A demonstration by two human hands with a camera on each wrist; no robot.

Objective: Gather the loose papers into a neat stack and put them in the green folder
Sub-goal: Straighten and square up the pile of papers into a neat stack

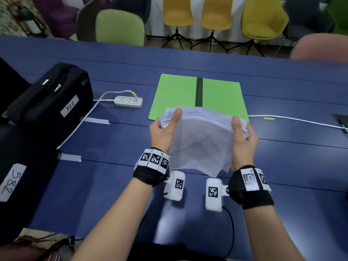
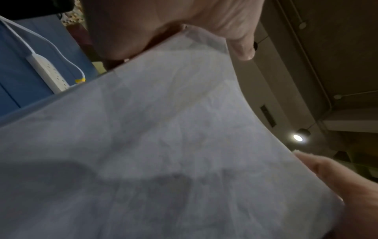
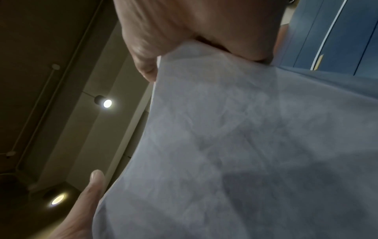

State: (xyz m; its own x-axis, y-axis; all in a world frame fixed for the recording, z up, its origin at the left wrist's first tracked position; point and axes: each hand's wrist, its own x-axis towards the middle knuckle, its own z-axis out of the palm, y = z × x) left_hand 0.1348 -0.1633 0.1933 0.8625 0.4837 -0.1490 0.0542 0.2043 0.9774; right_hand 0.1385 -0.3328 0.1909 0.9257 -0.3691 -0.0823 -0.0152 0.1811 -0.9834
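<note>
- Both of your forearms come up from the bottom of the head view, so each wrist camera looks along the underside of the sheets.
- Your left hand (image 1: 165,129) holds the left edge of the papers (image 1: 201,140), thumb on top and the other fingers underneath, out of sight; the left wrist view shows the thumb (image 2: 241,43) lying over the sheet.
- Your right hand (image 1: 243,136) mirrors it on the right edge, thumb on top and the rest curled below. A grip on two opposite sides like this lets you square the edges between your palms.
- The papers are lifted clear of the desk (image 1: 282,157), held tilted with the far edge higher and sagging a little in the middle (thin, slightly creased sheets, so they will flop if one side is let go).
- Corners at the near edge fan out unevenly, so I judge the stack is gathered but not yet neat; a tap on the desk would likely line it up.
- The green folder (image 1: 178,95) lies open and flat just beyond the papers, spine towards you, both leaves bare. Open like that, it can take the stack without a free hand.
- A white power strip (image 1: 128,101) and its cable sit to the folder's left, well apart from your path.
</note>
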